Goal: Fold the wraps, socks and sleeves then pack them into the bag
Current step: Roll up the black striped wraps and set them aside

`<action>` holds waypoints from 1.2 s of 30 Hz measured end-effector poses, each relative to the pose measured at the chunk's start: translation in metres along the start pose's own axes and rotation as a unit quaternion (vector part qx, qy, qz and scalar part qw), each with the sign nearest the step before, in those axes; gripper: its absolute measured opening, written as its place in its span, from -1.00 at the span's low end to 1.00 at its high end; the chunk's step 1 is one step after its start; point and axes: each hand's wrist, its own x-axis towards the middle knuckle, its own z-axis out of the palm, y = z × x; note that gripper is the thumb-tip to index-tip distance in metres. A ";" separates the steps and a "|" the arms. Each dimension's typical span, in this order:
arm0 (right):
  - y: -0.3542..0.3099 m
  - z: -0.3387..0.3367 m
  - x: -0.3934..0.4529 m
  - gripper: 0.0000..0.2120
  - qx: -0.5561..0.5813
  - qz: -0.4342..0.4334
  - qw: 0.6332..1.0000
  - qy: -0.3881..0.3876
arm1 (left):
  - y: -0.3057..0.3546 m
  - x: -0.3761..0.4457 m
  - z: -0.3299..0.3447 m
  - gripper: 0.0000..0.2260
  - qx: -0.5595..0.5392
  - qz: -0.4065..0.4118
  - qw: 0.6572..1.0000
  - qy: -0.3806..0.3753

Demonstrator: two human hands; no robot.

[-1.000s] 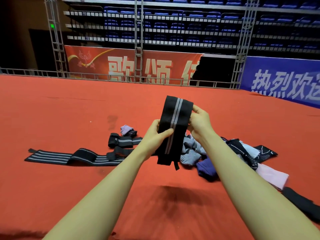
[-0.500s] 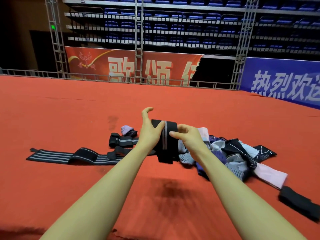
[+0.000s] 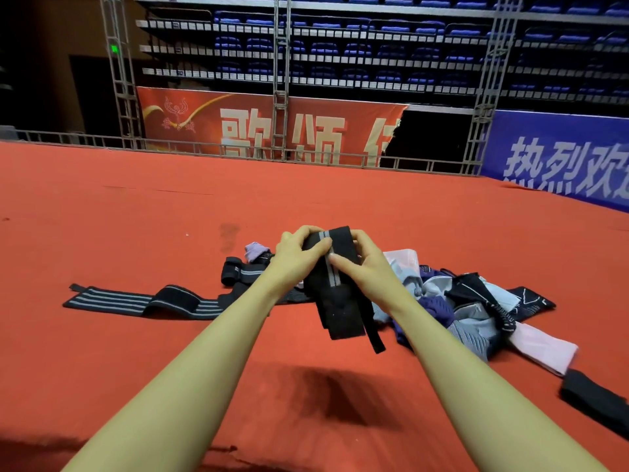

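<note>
Between both hands (image 3: 332, 258), above the carpet (image 3: 136, 216), a gripped black wrap (image 3: 335, 291).

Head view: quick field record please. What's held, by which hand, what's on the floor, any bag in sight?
held item: black wrap with grey stripe, partly folded, lower end and thin strap hanging free
left hand: grips the wrap's upper left edge
right hand: pinches the wrap from the right
surface: red carpet
floor left: long striped wrap lying flat, unfolded
floor right: loose pile of socks and sleeves, unfolded
bag: not in view
</note>
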 end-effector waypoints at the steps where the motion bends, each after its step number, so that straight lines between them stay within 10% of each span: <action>1: 0.002 0.003 0.001 -0.79 0.020 0.006 0.999 0.029 | -0.002 -0.001 0.005 -0.69 0.021 -0.017 0.999 0.019; 12: 0.019 0.021 0.012 -0.72 -0.106 0.080 0.966 0.223 | -0.015 -0.014 0.031 -0.64 0.012 -0.049 0.998 0.047; 19: 0.048 0.028 0.002 -0.62 0.026 0.165 0.982 0.087 | -0.038 -0.023 0.029 -0.64 0.113 -0.076 0.983 0.126; 36: 0.146 0.139 0.009 -0.49 -0.170 0.220 0.961 -0.014 | -0.183 -0.030 -0.008 -0.60 0.172 -0.159 0.971 0.050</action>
